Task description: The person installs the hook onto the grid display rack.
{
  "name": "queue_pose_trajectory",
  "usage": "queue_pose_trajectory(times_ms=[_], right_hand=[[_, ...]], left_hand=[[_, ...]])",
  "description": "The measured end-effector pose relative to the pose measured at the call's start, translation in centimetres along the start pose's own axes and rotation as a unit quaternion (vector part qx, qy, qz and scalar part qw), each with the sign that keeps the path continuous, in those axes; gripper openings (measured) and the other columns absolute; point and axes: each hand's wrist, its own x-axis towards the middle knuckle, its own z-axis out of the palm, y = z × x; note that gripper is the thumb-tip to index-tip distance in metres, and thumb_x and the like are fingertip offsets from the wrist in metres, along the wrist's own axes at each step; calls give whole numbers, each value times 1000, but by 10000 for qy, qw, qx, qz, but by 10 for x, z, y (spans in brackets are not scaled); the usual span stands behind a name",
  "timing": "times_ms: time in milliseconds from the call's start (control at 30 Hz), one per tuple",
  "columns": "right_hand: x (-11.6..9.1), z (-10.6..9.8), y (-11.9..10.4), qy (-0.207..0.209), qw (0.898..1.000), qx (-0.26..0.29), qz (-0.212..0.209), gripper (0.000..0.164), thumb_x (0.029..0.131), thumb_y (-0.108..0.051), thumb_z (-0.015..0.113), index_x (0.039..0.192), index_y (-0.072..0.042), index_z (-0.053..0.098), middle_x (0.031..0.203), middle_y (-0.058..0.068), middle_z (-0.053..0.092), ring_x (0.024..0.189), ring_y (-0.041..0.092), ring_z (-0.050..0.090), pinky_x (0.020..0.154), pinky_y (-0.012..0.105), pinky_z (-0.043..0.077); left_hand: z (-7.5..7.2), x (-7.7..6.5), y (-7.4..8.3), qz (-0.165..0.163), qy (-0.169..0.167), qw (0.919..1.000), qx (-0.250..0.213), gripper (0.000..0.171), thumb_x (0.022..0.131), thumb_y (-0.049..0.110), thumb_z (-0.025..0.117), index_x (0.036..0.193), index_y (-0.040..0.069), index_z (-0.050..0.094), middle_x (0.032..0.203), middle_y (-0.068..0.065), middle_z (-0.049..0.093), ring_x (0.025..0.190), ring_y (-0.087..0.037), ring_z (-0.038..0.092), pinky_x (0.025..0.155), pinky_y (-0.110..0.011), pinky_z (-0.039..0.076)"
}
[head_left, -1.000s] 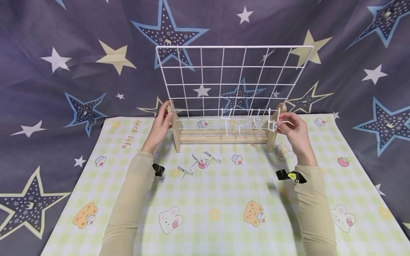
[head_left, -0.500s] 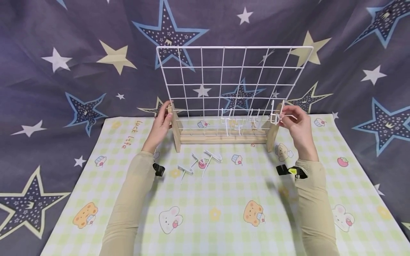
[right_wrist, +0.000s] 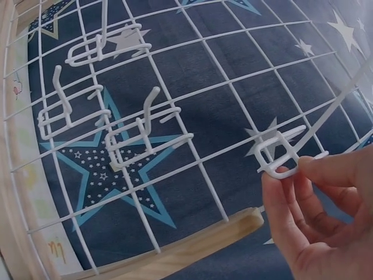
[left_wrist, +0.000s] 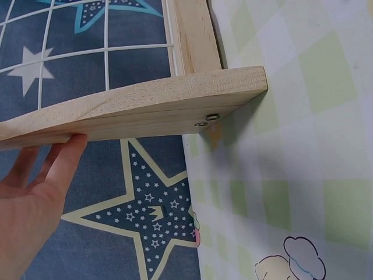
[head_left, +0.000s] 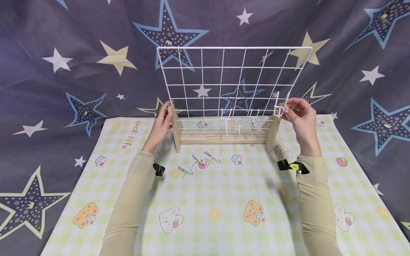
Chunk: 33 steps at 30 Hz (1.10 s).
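Observation:
A white wire grid rack [head_left: 235,47] stands upright between two wooden side posts. My left hand [head_left: 159,128] grips the upper end of the left post [head_left: 175,131]; in the left wrist view its fingertips rest against the post's outer face [left_wrist: 128,119]. At the grid's lower right edge, my right hand [head_left: 302,122] pinches a white wire hook [right_wrist: 268,173] between thumb and fingers, its two prongs pointing up in the head view. Three similar hooks hang on the grid's lower part, among them one long-armed hook [right_wrist: 100,48].
Three loose white hooks lie on the checked tablecloth [head_left: 224,192] in front of the rack: a small one [head_left: 185,170], another small one [head_left: 198,160] and a longer one [head_left: 213,156]. A star-patterned dark curtain [head_left: 83,35] hangs close behind the rack.
My right hand has moved up and slightly right along the grid's right edge, carrying the pinched hook. The left hand keeps its place on the post.

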Motion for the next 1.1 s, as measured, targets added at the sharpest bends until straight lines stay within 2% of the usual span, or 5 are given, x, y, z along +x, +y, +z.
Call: queue_pose_trajectory(times_ms=[200, 500, 700, 1100], right_hand=[[4, 3, -7, 36, 9998, 206, -27, 19, 87, 19, 57, 101, 7, 63, 87, 12, 61, 75, 19, 64, 71, 28, 60], [11, 6, -14, 127, 9996, 163, -169, 18, 86, 17, 60, 101, 8, 64, 86, 9, 61, 72, 18, 61, 66, 24, 59], [17, 9, -18, 90, 9994, 332, -74, 17, 86, 17, 61, 101, 10, 63, 86, 10, 63, 73, 18, 63, 67, 24, 60], [24, 9, -16, 129, 9993, 335, 132, 22, 87, 17, 58, 100, 3, 67, 87, 8, 61, 77, 15, 62, 67, 23, 59]], left_hand=[[-1, 0, 0, 4, -6, 10000, 34, 47, 105, 13, 35, 151, 8, 24, 134, -36, 38, 119, -43, 45, 98, -55, 46], [-1, 0, 0, 2, 8, 10000, 73, 47, 105, 12, 35, 151, 8, 25, 130, -32, 41, 116, -39, 47, 97, -52, 48], [-1, -1, 1, 36, 3, 9999, 95, 47, 105, 12, 35, 151, 7, 24, 130, -32, 41, 116, -40, 47, 97, -51, 48], [0, -1, 3, 23, 9, 10000, 16, 47, 105, 10, 35, 151, 6, 23, 132, -38, 38, 116, -44, 47, 96, -57, 46]])
